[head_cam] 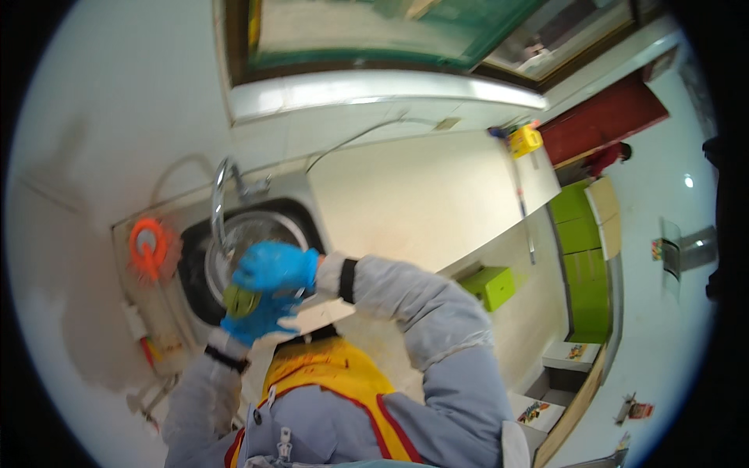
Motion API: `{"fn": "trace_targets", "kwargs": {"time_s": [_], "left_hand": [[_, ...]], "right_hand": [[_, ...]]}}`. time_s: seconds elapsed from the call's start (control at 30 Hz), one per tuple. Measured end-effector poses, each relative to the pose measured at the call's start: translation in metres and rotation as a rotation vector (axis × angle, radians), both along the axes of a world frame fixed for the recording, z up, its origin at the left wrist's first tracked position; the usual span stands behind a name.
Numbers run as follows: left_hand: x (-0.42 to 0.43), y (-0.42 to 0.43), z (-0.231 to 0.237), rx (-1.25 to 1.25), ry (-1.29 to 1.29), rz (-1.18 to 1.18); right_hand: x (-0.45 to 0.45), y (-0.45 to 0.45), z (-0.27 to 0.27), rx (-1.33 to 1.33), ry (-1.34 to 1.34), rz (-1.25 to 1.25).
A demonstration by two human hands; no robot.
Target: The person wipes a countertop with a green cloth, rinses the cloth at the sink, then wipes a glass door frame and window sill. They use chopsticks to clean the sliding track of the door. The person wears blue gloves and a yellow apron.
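Observation:
My left hand (257,319) and my right hand (275,266) wear blue gloves and are close together over the sink (190,298). A green object (241,301), perhaps a cloth or sponge, lies between them at their left side; the left hand is around its lower part, and whether the right hand also grips it cannot be told. A curved chrome faucet (218,202) hangs just above the hands, with water near its outlet. In the sink stands a round metal basin (281,219), partly hidden by the hands.
An orange-fringed brush (149,248) lies left of the sink. A pale counter (398,199) extends right, with a yellow container (525,140) and a long-handled tool (521,196) at its far end. A green drawer (491,286) juts out below. A person in red (605,158) is far off.

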State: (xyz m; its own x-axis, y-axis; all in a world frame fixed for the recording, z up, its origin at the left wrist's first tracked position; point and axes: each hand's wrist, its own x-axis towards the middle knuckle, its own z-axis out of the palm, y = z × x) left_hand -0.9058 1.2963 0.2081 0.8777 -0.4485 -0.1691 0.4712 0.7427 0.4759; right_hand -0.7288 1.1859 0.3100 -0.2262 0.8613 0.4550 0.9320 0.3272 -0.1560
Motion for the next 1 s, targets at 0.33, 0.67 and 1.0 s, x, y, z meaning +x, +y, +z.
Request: {"fn": "trace_targets", "kwargs": {"time_s": [0.33, 0.67, 1.0], "left_hand": [[-0.011, 0.011, 0.056, -0.651, 0.163, -0.097], [0.026, 0.034, 0.113, 0.689, 0.15, -0.235], [0.031, 0.034, 0.037, 1.28, -0.115, -0.056]], "right_hand": [[0.008, -0.008, 0.044, -0.039, -0.152, 0.172], [0.001, -0.006, -0.004, -0.367, 0.101, -0.044], [-0.006, 0.02, -0.075, -0.802, 0.214, -0.241]]}}
